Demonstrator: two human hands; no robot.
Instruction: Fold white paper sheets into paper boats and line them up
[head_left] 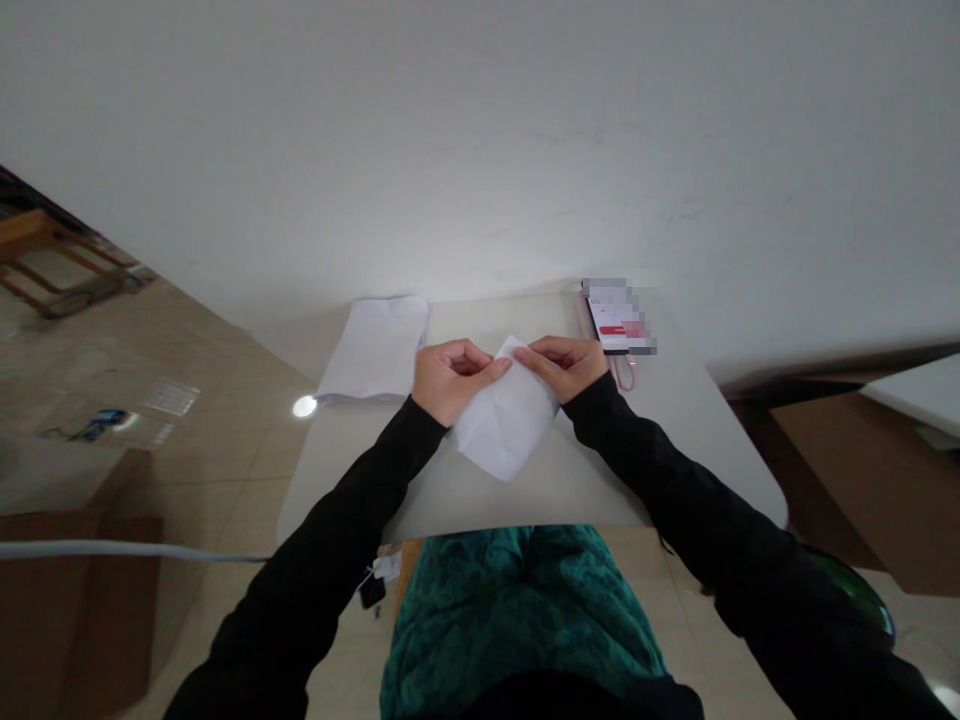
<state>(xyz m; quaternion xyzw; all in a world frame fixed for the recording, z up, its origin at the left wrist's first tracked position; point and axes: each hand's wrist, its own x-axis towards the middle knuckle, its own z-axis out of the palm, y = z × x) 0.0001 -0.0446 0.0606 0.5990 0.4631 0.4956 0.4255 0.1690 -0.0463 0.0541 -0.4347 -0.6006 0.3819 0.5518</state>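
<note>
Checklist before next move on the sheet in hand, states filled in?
1. Left hand gripping the white sheet: ok, thumb at its upper edge.
2. Right hand gripping it: ok, thumb near its top corner.
3. Sheet apart from the paper stack: ok, left hand between.
4. Phone clear of sheet: ok, beyond right hand.
5. Sheet's underside: cannot tell, hidden.

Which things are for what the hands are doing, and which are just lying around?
Being used:
left hand
right hand
creased white paper
white table
paper stack, probably

Seemingly just lying about:
phone
brown cardboard, far right
</note>
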